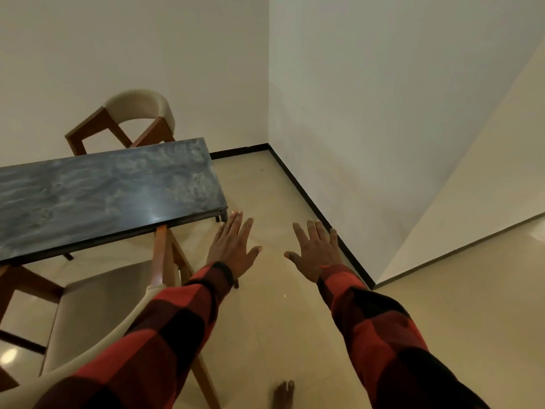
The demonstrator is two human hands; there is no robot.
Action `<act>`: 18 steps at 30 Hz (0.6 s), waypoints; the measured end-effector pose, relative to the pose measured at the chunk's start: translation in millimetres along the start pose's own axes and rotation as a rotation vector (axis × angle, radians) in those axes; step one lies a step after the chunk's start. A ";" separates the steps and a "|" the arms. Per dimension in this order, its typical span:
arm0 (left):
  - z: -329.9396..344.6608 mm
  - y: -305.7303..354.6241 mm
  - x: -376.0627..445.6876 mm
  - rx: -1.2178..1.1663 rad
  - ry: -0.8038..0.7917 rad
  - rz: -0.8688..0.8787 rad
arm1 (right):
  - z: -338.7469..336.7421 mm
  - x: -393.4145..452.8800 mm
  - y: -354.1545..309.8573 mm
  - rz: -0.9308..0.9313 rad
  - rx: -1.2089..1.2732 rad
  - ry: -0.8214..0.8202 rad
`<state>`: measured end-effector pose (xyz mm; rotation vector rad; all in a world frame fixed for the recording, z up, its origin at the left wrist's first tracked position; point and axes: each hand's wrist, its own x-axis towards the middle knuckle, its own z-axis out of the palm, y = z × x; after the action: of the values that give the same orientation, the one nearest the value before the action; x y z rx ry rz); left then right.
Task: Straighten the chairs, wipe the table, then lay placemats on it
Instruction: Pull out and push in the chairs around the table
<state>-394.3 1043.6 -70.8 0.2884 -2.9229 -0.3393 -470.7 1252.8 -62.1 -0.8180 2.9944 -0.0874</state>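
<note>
Chairs come first, I judge: my left hand [233, 246] and right hand [317, 250] hover open-fingered, gripping nothing, so next I grip the near chair [97, 305] beside the table [103, 187].

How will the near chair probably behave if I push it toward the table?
The near chair looks rigid, with a solid wooden frame, so it should move as one piece. Its legs stand on the glossy floor, so it will probably slide rather than tip.
</note>
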 end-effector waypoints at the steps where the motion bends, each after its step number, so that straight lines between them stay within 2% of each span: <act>1: 5.3 1.8 18.7 0.000 -0.002 -0.003 | -1.1 16.7 8.8 -0.003 -0.005 0.003; 13: 85.0 20.6 213.9 -0.051 -0.090 -0.081 | -10.1 197.0 134.1 0.014 0.026 -0.104; 18: 111.1 17.5 280.1 -0.036 -0.112 -0.180 | 9.0 287.8 168.8 -0.055 0.027 -0.147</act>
<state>-689.9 1023.9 -128.2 0.5458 -3.0032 -0.4469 -803.5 1251.1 -87.6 -0.8637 2.8280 -0.0660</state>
